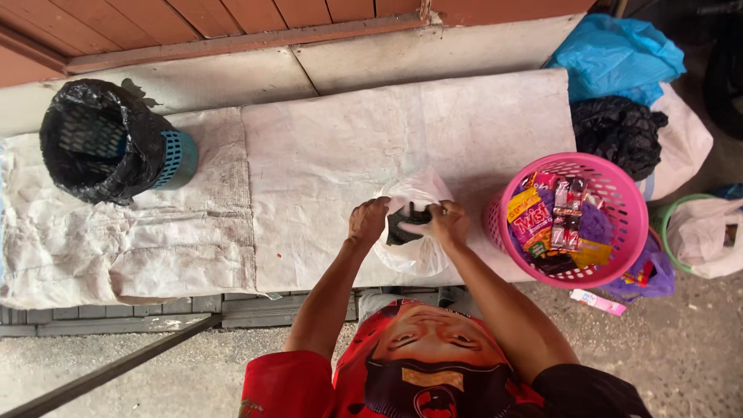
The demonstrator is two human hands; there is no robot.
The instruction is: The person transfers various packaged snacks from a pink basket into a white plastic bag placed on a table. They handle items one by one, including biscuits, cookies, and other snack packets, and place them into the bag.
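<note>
left hand [368, 220]: we grip the left edge of the clear plastic bag [418, 232]
right hand [446, 222]: we pinch the bag's right edge, hands close together
bag: on the bench [325, 162], dark item inside
right of it: pink basket [573, 220] of snack packets
far left: blue bin [108, 143], black liner

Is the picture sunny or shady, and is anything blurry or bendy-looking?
Head view: soft, even daylight, no hard shadows and no glare on the white plastic bag that the left hand and right hand hold; the hands and the pink basket look sharp; the bench edge bows a little, as a wide lens does.
</note>
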